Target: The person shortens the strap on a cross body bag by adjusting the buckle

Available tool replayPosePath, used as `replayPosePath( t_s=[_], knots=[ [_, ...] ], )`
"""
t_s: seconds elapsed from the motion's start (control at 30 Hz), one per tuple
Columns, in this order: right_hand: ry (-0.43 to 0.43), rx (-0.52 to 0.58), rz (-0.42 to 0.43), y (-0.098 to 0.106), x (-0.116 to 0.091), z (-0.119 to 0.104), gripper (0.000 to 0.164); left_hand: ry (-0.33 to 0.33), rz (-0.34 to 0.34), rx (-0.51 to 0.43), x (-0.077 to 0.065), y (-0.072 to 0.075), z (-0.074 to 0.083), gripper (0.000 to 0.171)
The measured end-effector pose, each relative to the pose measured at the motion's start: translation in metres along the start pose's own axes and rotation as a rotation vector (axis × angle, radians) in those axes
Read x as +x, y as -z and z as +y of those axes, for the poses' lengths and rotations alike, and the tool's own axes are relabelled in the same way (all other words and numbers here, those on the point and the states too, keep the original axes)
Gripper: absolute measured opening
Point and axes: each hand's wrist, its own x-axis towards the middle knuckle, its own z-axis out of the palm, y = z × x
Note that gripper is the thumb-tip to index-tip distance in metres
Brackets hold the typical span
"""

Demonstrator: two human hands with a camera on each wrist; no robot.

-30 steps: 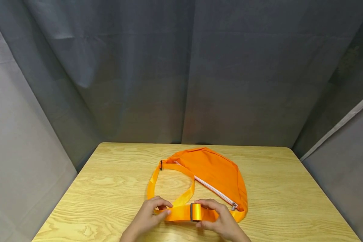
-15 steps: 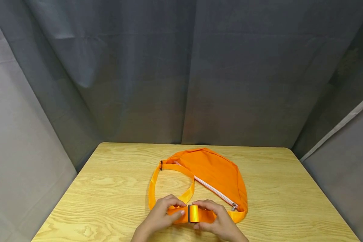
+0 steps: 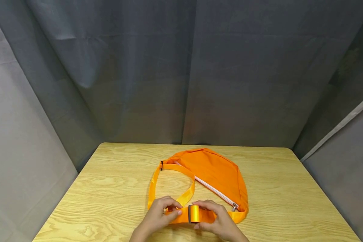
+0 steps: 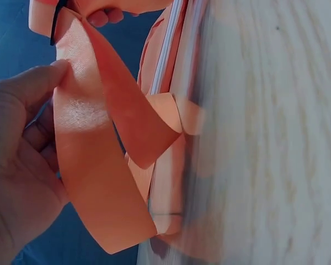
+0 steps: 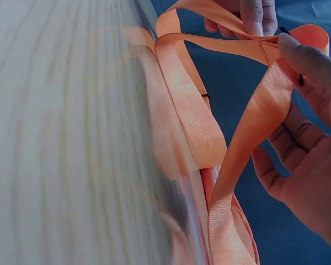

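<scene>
An orange half-round bag [image 3: 213, 168] with a white zipper [image 3: 215, 192] lies on the table. Its yellow-orange strap [image 3: 152, 188] loops out at the left and runs along the front edge of the bag. My left hand [image 3: 158, 215] pinches this strap between thumb and fingers, just left of a dark slide buckle [image 3: 189, 214]. On the buckle's other side, my right hand [image 3: 216, 217] pinches the strap with thumb and forefinger. A short fold of strap bulges out of the buckle. In the left wrist view, the strap [image 4: 88, 149] hangs in a bend above the tabletop.
The wood-grain table [image 3: 93, 188] carries the bag near its middle. Grey curtains [image 3: 139, 74] stand behind it and along both sides. A second small black slider [image 3: 161, 165] sits on the strap by the bag's left corner.
My left hand has slid right along the strap toward the buckle, then eased back slightly left. The buckle has shifted a little left. My right hand keeps its hold; the bag stays put.
</scene>
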Motion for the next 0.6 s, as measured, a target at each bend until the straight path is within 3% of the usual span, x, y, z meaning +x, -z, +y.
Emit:
replayPosePath(
  t_s=[0.1,0.33,0.6],
  knots=[
    [-0.008,-0.018,0.011,0.0,-0.003,0.012,0.052,0.027,-0.002,0.007,-0.003,0.004,0.0,0.006],
    [-0.045,-0.043,0.042,0.006,-0.004,0.012,0.052,0.076,-0.01,0.018,-0.013,0.016,-0.004,0.004],
    [-0.04,-0.04,0.011,0.003,-0.002,0.009,0.054,0.107,-0.049,0.007,-0.012,0.01,-0.008,0.007]
  ],
)
